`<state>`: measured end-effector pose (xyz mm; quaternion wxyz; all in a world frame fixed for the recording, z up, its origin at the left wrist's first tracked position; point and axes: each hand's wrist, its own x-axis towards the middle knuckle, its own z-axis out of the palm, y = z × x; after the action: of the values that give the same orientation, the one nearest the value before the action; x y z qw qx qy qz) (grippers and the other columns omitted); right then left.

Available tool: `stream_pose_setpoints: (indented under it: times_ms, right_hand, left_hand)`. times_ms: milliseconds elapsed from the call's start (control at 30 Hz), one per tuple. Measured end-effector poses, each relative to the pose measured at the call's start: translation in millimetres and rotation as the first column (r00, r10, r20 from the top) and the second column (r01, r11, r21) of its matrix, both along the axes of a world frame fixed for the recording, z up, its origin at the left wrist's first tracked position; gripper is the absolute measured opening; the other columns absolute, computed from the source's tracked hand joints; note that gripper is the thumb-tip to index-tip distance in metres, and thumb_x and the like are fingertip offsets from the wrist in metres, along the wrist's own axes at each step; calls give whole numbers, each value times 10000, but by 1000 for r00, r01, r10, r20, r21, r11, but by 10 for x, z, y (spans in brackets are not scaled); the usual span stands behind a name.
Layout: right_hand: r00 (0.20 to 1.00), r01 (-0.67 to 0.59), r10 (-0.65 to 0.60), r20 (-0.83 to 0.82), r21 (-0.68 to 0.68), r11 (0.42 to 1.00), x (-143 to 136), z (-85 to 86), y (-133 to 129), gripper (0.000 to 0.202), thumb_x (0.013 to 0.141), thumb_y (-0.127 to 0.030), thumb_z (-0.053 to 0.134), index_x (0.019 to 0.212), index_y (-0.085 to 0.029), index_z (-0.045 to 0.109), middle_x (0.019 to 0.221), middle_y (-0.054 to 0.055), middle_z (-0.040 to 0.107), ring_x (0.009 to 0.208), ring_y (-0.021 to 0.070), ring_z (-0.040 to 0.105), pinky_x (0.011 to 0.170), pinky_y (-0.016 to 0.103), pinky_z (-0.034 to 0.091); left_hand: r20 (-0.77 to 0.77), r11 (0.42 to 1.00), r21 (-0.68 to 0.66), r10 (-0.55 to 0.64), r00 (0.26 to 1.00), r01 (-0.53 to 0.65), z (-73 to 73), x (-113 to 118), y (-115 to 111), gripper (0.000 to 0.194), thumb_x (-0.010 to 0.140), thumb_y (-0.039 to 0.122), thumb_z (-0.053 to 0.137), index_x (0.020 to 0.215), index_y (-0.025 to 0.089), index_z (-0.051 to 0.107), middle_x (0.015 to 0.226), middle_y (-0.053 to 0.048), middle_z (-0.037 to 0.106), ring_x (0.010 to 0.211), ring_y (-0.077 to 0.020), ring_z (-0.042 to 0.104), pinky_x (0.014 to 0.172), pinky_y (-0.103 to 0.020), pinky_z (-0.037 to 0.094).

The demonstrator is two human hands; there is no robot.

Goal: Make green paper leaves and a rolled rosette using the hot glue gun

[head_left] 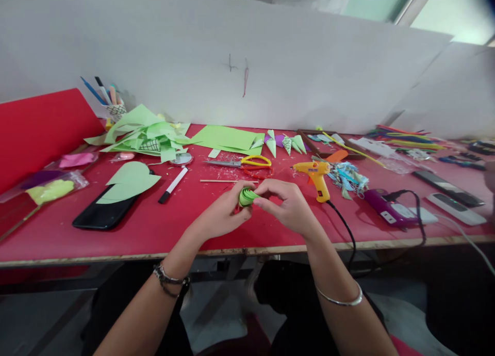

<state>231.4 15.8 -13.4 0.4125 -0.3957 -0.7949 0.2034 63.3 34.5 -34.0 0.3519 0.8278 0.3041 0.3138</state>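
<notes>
Between my two hands is a small green paper roll (246,196), its curled layers facing up, above the front part of the red table. My left hand (224,211) wraps its fingers around the roll's left side. Thumb and fingertips of my right hand (284,204) pinch the right edge of the same roll. Just beyond the hands lie a thin wooden stick (216,181) and scissors (243,162) with yellow and red handles. A yellow glue gun (317,180) rests to the right of my right hand, its black cord running over the table edge.
Cut green paper (154,134) is heaped at the back left. A black phone (104,214) under green paper shapes and a marker (172,185) lie left. Green paper cones (287,144) stand at the back. A purple power strip (390,207) with cables sits right. A white wall (185,51) rises behind.
</notes>
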Motion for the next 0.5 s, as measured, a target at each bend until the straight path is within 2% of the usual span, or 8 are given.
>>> stream_pose_setpoints:
  times_ms: [167, 300, 500]
  right_hand:
    - [999, 40, -40, 28, 23, 999, -27, 11, -18, 155, 763, -293, 552, 691, -158, 571, 631, -3, 564, 550, 81, 480, 531, 193, 377]
    - [998, 58, -59, 29, 23, 998, -25, 22, -29, 163, 768, -279, 537, 660, -157, 546, 594, -18, 533, 520, 69, 447, 509, 186, 355]
    - [996, 91, -90, 27, -2, 996, -17, 6, -18, 206, 794, -281, 496, 626, -161, 500, 564, -27, 494, 515, 70, 429, 502, 193, 341]
  left_hand:
    - [-29, 994, 105, 35, 999, -32, -14, 15, -22, 428, 756, 135, 443, 1157, 180, 301, 940, -36, 503, 728, -111, 494, 644, -213, 398]
    - [-28, 980, 195, 54, 998, -47, -42, 27, -20, 422, 765, 141, 450, 1157, 182, 302, 1038, -66, 489, 829, -131, 519, 726, -240, 411]
    - [-11, 970, 241, 48, 999, -44, -56, 50, -17, 387, 786, 166, 451, 1147, 185, 315, 1089, -87, 478, 946, -160, 514, 788, -261, 409]
